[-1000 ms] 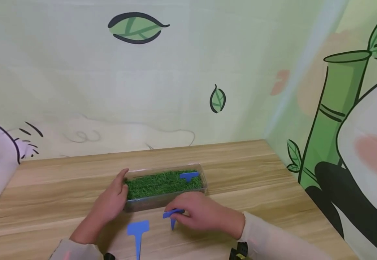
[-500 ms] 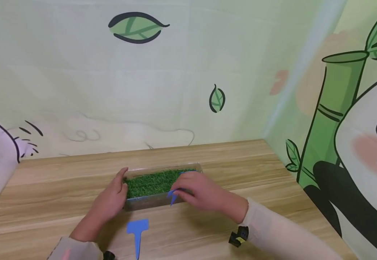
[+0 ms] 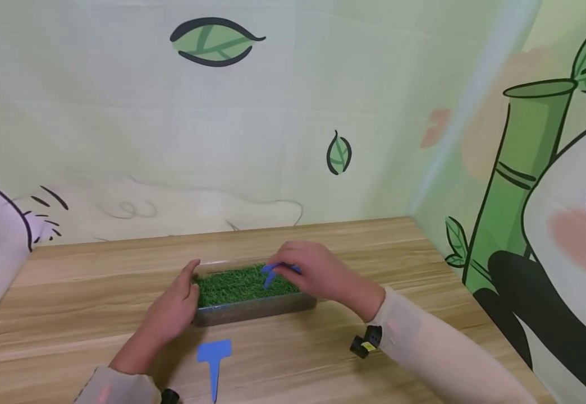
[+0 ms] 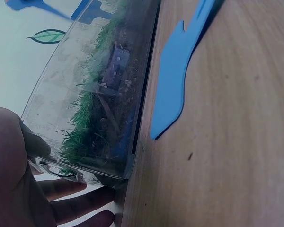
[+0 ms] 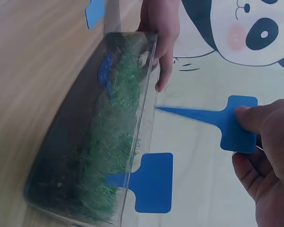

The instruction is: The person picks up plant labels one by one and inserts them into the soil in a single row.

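A clear plastic box (image 3: 257, 310) filled with green artificial grass (image 3: 229, 286) lies across the wooden table. My left hand (image 3: 174, 308) grips its left end, thumb at the rim and fingers against the end wall in the left wrist view. Above the grass, my right hand (image 3: 313, 272) pinches a blue T-shaped plant label (image 5: 239, 125) by its head, the pointed stem free of the grass. A second blue plant label (image 5: 154, 183) stands in the grass near the box's right end; the right hand mostly hides it in the head view.
Another blue plant label (image 3: 214, 356) lies flat on the table (image 3: 283, 359) in front of the box. Behind the table hangs a pale backdrop (image 3: 252, 140) with printed leaves, and a bamboo and panda print (image 3: 540, 168) covers the right side.
My right hand has carried its plant label from the table in front of the box, up and away from me, to above the grass. The left hand has stayed at the box's left end.
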Motion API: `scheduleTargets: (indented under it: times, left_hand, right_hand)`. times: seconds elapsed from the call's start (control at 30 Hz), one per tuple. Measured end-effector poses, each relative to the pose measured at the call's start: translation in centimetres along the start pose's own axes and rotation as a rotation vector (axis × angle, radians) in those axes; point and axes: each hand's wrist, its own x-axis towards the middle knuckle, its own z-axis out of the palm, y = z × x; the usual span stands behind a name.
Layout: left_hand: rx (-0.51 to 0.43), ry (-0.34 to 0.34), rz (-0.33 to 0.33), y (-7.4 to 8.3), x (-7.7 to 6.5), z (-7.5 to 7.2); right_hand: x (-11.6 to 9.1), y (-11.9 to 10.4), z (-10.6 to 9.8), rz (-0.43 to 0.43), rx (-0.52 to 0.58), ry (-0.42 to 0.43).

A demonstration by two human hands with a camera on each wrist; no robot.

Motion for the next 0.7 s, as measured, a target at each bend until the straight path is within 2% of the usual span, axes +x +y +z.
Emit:
scheduleTargets:
  times: [0.33,0.5,0.7]
  left_hand:
    - [0.003,0.001,-0.007,0.2,-0.1,-0.1]
    - [0.0,0.002,-0.005,0.2,-0.1,-0.2]
    - [-0.001,0.004,0.0,0.2,-0.1,-0.1]
  right_hand:
    - [1.4,0.7,0.0,0.157,-0.028,-0.139]
    - [2.0,0.9,0.4,0.18,-0.029,-0.163]
    - [2.3,1.1,1.3,0.163,-0.061,-0.177]
